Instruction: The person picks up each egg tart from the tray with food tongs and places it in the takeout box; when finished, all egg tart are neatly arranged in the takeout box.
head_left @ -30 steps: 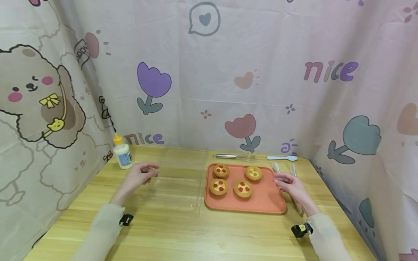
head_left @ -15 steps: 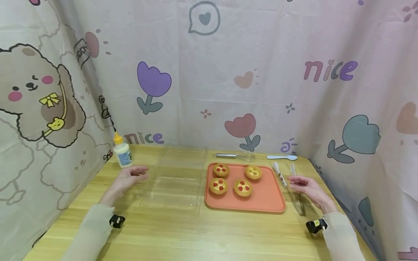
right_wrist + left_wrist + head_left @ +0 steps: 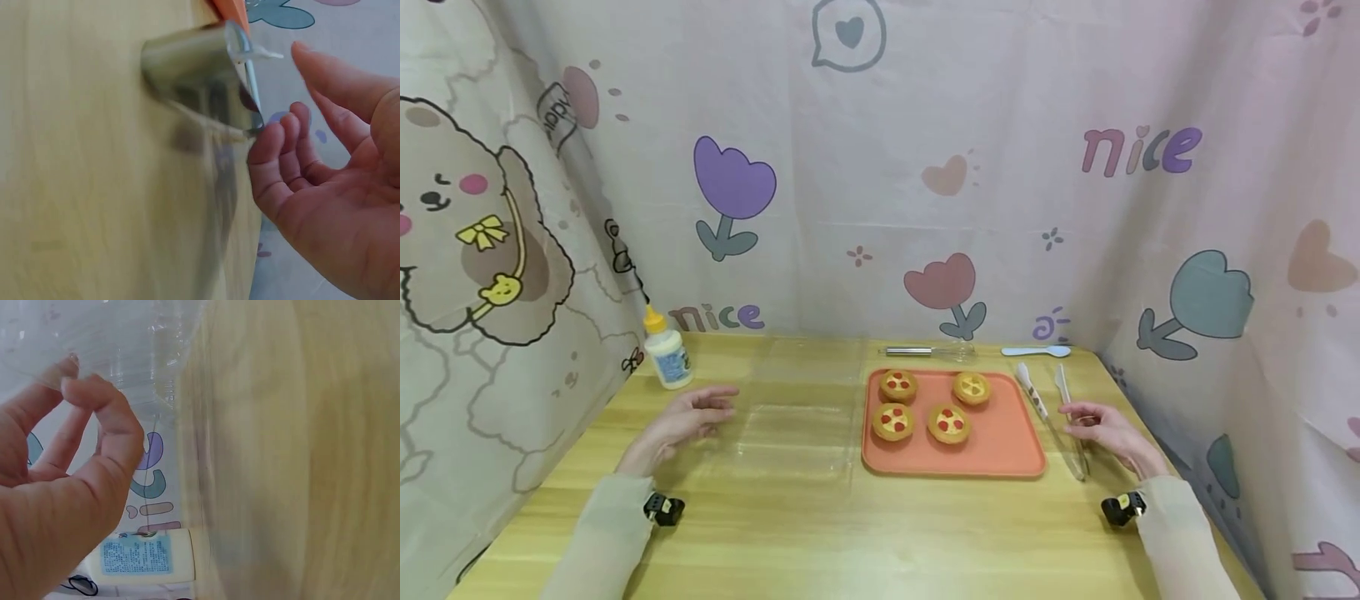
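In the head view my left hand (image 3: 683, 423) hovers at the left side of a clear plastic box (image 3: 797, 433), its fingers loosely bent and holding nothing. The left wrist view shows the box's transparent wall (image 3: 125, 347) close to the fingertips; contact cannot be told. My right hand (image 3: 1108, 435) is at the metal tongs (image 3: 1063, 446), whose two pale tips point away from me. In the right wrist view the tongs' curved metal end (image 3: 187, 59) lies just beyond the loosely bent fingers, which do not grip it. An orange tray (image 3: 992, 446) left of the tongs carries several egg tarts (image 3: 949, 423).
A white glue-like bottle (image 3: 668, 354) with a yellow cap stands at the left back. Along the back edge lie a whisk (image 3: 925, 352) and a pale blue spoon (image 3: 1036, 352). A printed curtain (image 3: 850, 167) hangs behind the wooden table (image 3: 865, 533).
Both hands have moved outward: the left back from over the box's edge, the right from the tray's right side to the tongs. The head view has turned slightly right.
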Available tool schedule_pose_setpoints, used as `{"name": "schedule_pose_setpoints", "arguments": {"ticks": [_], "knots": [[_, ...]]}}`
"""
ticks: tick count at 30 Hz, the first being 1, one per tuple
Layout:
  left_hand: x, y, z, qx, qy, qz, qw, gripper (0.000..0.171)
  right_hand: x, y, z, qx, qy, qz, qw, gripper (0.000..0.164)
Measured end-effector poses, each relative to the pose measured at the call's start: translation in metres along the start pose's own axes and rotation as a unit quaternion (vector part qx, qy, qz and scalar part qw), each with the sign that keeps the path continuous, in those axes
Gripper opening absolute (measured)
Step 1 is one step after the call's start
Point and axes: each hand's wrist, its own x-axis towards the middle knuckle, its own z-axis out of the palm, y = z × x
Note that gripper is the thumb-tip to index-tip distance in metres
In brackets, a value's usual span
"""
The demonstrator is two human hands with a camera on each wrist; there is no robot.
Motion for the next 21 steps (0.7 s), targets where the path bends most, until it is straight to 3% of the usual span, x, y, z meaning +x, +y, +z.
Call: {"name": "schedule_pose_setpoints", "arguments": {"ticks": [7,12,21], "knots": [[-0.001,0.005,-0.004,-0.015,0.004,0.001,0.9999,0.060,0.004,0.007,-0.002,-0.010,-0.058,-0.006,0.998,0.051],[0.001,0.007,-0.001,-0.033,-0.010,0.006,0.9994,0.063,0.001,0.006,-0.005,-0.034,-0.061,-0.012,0.998,0.050],[-0.003,0.001,0.001,-0.039,-0.006,0.005,0.9992,0.063,0.001,0.012,-0.003,-0.014,-0.070,-0.001,0.997,0.060]]}}
